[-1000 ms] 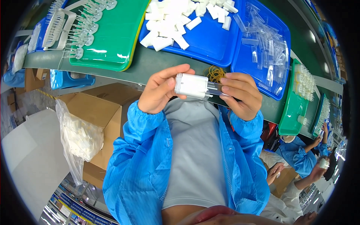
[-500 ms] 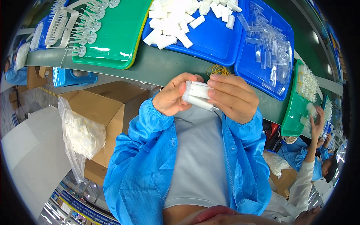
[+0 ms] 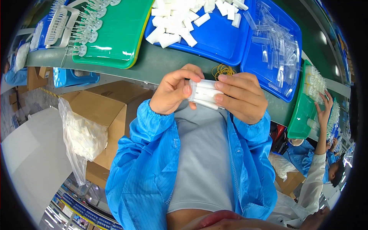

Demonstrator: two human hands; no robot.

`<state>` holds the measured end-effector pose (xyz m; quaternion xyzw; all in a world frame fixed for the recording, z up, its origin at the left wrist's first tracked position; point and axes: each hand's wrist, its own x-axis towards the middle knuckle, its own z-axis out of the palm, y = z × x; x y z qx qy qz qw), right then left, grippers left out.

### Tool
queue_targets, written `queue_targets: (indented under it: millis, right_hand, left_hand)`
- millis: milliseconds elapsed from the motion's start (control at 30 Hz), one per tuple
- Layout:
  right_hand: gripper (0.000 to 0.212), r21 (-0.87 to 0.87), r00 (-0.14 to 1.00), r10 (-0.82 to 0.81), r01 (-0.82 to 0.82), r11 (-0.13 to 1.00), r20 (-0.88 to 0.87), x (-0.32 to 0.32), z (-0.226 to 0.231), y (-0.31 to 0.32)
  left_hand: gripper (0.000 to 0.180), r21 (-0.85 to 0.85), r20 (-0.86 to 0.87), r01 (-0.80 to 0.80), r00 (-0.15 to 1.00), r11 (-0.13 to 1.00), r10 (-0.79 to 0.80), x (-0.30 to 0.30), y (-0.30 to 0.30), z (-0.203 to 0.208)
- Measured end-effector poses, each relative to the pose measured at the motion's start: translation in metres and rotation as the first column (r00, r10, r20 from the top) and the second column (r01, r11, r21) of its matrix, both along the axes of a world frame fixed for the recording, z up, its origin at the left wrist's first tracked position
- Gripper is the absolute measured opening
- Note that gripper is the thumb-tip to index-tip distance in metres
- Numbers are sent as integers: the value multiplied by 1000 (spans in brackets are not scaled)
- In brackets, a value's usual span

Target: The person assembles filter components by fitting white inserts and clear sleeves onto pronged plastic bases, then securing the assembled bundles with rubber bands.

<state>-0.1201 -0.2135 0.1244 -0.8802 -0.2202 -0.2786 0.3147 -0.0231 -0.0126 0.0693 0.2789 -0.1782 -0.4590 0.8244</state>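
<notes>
White bundle (image 3: 207, 92) (count: 1) was held between the two hands, clear of the surface (image 3: 155, 63). Left hand (image 3: 168, 94): fingers narrow, pinching the clear end piece (image 3: 192, 90) at the bundle's left. Right hand (image 3: 245, 97): fingers laid together over the bundle's right end, gripping it; that end was mostly covered. Progress, judged: part-built. At least three white rolls were already side by side against the clear end; no band showed round the exposed length, and anything under the right fingers could not be told. Just beyond the bundle, a little right: one heap of yellow bands (image 3: 223, 71), tangled, not countable. Farther beyond: blue tray (image 3: 226, 48) of loose white pieces (image 3: 168, 40), dozens, overlapped and cut off by the upper edge. Beyond and right: second blue tray (image 3: 250, 65) of clear strips (image 3: 264, 53), many, overlapped. These were judged unused stock, so plenty was left. Well right of the bundle: one green tray (image 3: 297, 119) with clustered spiked pieces (image 3: 314, 84), uncounted, at least one apart from the cluster; one co-worker's hand (image 3: 325, 105) nearby. Well left and beyond: another green tray (image 3: 119, 34), about five clear spiked bases (image 3: 92, 36) along its left side.
</notes>
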Motion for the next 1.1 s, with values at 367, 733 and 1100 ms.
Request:
queue_targets:
  millis: [367,733,1100]
  right_hand:
    - [22,-31,999,44,-45,999,-29,-1,2,-4]
    - [24,-39,996,76,-78,996,-41,1,-6,-10]
    - [50,249,982,81,-37,968,-169,-4,-14,-22]
  left_hand:
    - [26,-36,-18,9,1000,999,-10,-3,0,-4]
    - [27,17,-69,42,997,999,-41,-2,1,-4]
    - [22,137,63,7,998,991,-16,-5,-7,2]
